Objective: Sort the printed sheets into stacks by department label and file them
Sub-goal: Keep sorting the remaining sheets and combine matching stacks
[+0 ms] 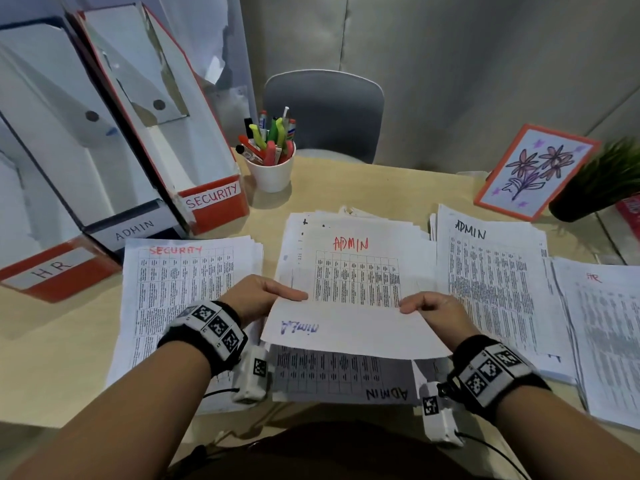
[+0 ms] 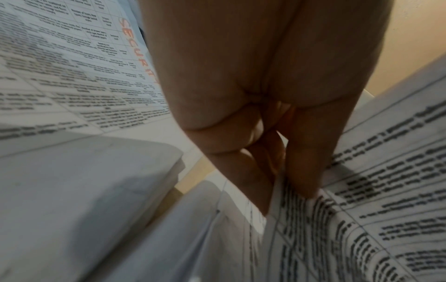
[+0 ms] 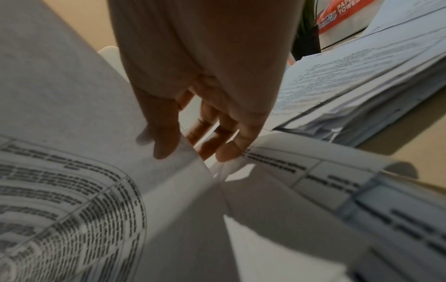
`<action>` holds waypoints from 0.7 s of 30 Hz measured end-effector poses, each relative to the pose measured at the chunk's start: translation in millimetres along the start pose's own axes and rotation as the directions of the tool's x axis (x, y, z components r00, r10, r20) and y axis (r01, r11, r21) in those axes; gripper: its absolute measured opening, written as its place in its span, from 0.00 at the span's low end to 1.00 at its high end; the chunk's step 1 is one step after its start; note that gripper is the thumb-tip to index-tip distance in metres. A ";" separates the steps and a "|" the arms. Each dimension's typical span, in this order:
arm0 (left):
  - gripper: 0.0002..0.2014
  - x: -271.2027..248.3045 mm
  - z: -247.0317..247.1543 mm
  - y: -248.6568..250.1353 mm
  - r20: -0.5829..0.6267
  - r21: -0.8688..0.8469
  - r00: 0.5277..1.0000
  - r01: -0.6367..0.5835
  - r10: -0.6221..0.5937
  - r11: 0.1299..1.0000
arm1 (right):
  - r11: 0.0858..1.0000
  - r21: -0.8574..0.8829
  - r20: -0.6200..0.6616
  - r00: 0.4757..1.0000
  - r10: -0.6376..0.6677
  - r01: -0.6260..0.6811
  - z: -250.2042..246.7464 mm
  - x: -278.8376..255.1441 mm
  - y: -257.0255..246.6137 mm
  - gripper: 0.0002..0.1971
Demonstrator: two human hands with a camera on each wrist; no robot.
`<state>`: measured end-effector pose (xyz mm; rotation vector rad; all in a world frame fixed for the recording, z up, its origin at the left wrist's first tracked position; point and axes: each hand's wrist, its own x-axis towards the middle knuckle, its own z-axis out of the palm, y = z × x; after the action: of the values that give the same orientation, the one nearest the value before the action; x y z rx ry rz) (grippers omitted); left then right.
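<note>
Both hands hold one sheet (image 1: 353, 330) above the desk, its blank back up and a blue "Admin" showing through mirrored. My left hand (image 1: 294, 296) pinches its left edge, thumb on top; in the left wrist view the fingers (image 2: 255, 183) clamp the paper edge. My right hand (image 1: 412, 308) pinches the right edge, thumb (image 3: 164, 145) above and fingers beneath. Under the sheet lie the middle pile (image 1: 353, 265) headed ADMIN in red and an upside-down ADMIN sheet (image 1: 346, 379). A SECURITY stack (image 1: 180, 271) lies left, an ADMIN stack (image 1: 485, 271) right, an HR stack (image 1: 602, 323) far right.
Three file boxes stand at the left: HR (image 1: 52, 268), ADMIN (image 1: 135, 230), SECURITY (image 1: 214, 199). A white cup of markers (image 1: 270, 174) sits behind the middle pile. A framed flower drawing (image 1: 533, 171), a plant (image 1: 602, 181) and a red pack (image 1: 632, 213) are at the back right; a grey chair (image 1: 325, 116) stands beyond the desk.
</note>
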<state>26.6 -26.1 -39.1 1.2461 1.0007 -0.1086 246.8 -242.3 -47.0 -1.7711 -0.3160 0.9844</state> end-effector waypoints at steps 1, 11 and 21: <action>0.12 1.0 -0.9 -0.4 0.007 0.013 1.000 0.001 -0.002 1.000 | 1.000 -0.014 0.011 1.000 -0.007 0.007 -1.3 0.0 -0.6 0.15; 0.20 38.1 12.3 14.5 -0.213 -0.045 0.974 0.065 -0.073 0.997 | 0.992 -0.120 0.131 0.991 0.039 -0.023 -11.8 0.0 9.0 0.12; 0.30 50.0 30.2 11.3 -0.306 0.415 0.947 0.043 0.095 0.909 | 0.994 -0.082 0.170 0.982 0.084 -0.071 -7.1 -0.9 10.8 0.12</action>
<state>79.9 -25.0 -65.5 1.7093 1.2859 -0.1038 248.9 -252.1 -55.2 -1.7804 -0.4012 1.1999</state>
